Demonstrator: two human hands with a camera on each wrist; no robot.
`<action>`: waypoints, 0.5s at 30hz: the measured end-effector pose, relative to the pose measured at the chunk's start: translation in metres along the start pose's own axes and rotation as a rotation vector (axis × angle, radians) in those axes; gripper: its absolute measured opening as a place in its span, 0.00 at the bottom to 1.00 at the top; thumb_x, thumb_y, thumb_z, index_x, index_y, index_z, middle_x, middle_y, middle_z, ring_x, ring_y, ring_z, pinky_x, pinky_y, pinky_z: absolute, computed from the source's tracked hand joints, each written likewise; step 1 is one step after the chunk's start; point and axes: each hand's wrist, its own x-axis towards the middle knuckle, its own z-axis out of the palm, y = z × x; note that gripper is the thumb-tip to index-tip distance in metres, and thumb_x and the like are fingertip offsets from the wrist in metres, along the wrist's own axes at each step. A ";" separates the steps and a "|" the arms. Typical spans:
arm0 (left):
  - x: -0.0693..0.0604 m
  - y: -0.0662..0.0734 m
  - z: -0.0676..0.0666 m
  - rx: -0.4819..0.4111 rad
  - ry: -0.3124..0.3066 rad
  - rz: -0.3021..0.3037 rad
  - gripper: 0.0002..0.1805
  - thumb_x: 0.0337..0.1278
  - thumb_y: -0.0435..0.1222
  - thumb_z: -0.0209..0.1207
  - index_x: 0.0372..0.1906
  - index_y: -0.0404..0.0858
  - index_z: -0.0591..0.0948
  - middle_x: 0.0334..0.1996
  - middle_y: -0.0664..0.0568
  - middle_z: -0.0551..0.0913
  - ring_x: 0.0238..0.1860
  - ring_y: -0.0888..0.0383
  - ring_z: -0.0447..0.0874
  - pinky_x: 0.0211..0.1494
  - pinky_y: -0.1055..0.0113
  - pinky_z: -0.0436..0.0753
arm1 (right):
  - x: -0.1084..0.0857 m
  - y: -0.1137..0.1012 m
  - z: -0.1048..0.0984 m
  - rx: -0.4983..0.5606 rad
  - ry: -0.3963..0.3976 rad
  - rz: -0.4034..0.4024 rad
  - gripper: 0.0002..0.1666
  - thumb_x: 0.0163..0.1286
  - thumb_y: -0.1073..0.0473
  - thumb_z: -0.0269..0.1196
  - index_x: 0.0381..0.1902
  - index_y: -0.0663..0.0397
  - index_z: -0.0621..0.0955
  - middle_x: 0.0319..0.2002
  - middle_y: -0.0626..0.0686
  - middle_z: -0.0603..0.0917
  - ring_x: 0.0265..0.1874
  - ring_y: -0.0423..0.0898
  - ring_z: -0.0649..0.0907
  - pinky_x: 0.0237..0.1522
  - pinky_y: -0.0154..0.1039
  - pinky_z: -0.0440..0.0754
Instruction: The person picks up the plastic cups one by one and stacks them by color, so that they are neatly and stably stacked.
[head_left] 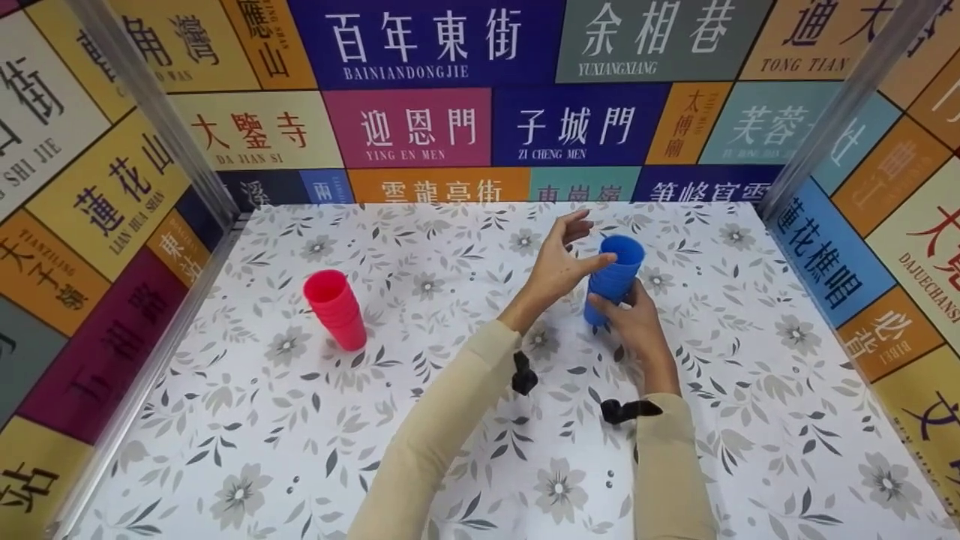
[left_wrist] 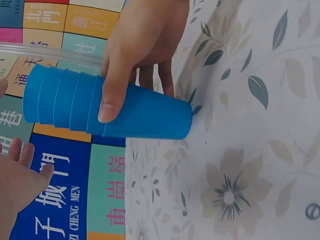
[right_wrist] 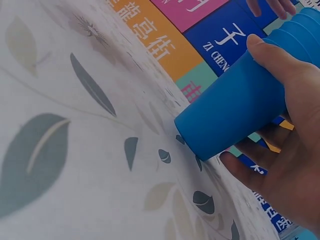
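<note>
A stack of several blue cups (head_left: 619, 276) is held in my right hand (head_left: 636, 319), mouths up in the head view. The right wrist view shows the right thumb across the lowest blue cup (right_wrist: 235, 102), with the fingers on its other side. Whether the stack's base touches the table cannot be told. My left hand (head_left: 561, 259) is beside the upper rims, fingers spread and holding nothing. In the left wrist view this left hand (left_wrist: 22, 182) appears apart from the cups. Farther left, a stack of several pinkish-red cups (head_left: 335, 309) stands on the table.
A floral-patterned white cloth (head_left: 315, 435) covers the table. Panels with printed place names (head_left: 409, 127) rise along the back and both sides. Clear strips (head_left: 161, 112) run up the corners. Black ties (head_left: 626, 410) hang at both sleeve cuffs.
</note>
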 end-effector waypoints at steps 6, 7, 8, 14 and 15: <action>-0.003 -0.007 -0.020 0.017 0.040 0.014 0.42 0.56 0.40 0.71 0.73 0.40 0.65 0.66 0.44 0.75 0.68 0.53 0.73 0.71 0.60 0.74 | -0.001 -0.003 -0.002 -0.020 -0.018 -0.036 0.59 0.63 0.39 0.69 0.79 0.57 0.52 0.73 0.67 0.65 0.74 0.61 0.65 0.77 0.59 0.59; -0.003 -0.007 -0.024 0.021 0.048 0.017 0.41 0.56 0.40 0.71 0.73 0.40 0.65 0.65 0.44 0.76 0.67 0.53 0.73 0.72 0.61 0.73 | -0.002 -0.004 -0.003 -0.023 -0.018 -0.041 0.60 0.63 0.39 0.69 0.79 0.56 0.51 0.74 0.67 0.63 0.75 0.61 0.64 0.77 0.59 0.58; -0.004 -0.008 -0.029 0.016 0.054 0.021 0.40 0.57 0.39 0.70 0.73 0.39 0.66 0.65 0.43 0.76 0.68 0.52 0.73 0.73 0.60 0.72 | -0.004 -0.006 -0.004 -0.024 -0.016 -0.050 0.60 0.64 0.40 0.69 0.80 0.56 0.49 0.75 0.67 0.62 0.76 0.62 0.63 0.77 0.60 0.58; -0.005 -0.010 -0.062 0.004 0.068 0.006 0.40 0.60 0.40 0.68 0.75 0.42 0.64 0.69 0.44 0.72 0.72 0.48 0.68 0.75 0.55 0.69 | -0.016 -0.027 -0.019 -0.033 0.066 -0.138 0.57 0.66 0.42 0.67 0.81 0.51 0.49 0.78 0.62 0.57 0.78 0.60 0.58 0.76 0.61 0.56; -0.005 -0.010 -0.067 0.013 0.068 -0.001 0.41 0.60 0.41 0.68 0.76 0.43 0.63 0.70 0.45 0.71 0.73 0.47 0.67 0.76 0.55 0.69 | -0.018 -0.032 -0.021 -0.031 0.088 -0.157 0.56 0.66 0.42 0.67 0.81 0.50 0.50 0.79 0.61 0.57 0.78 0.58 0.57 0.76 0.60 0.57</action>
